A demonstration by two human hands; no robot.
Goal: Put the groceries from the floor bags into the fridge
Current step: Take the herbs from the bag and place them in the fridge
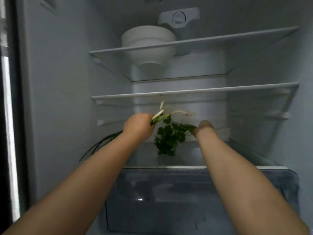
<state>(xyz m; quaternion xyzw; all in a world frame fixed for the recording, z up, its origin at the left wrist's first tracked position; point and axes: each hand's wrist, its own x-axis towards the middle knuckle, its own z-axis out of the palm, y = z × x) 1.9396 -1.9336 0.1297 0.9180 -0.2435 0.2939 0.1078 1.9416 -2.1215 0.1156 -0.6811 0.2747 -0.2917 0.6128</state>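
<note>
Inside the open white fridge point(55, 99), two bare hands reach in under the second of two glass shelves. Closed in a fist, the left hand point(138, 126) grips a small bunch of spring onions point(158, 116) — white root ends stick out just past the knuckles, up and to the right, while the long green leaves trail out behind the wrist to the lower left. Just right of that fist hangs one leafy dark-green bunch of herbs point(169, 138), its stems pinched in the right hand point(202, 128), whose fingers are hidden behind the hand. Both bunches sit above the lowest glass shelf point(169, 167), over one translucent grey drawer point(169, 200). Higher up, on the top glass shelf point(194, 40), stands one stack of white bowls point(148, 39) — well apart from both hands.
</note>
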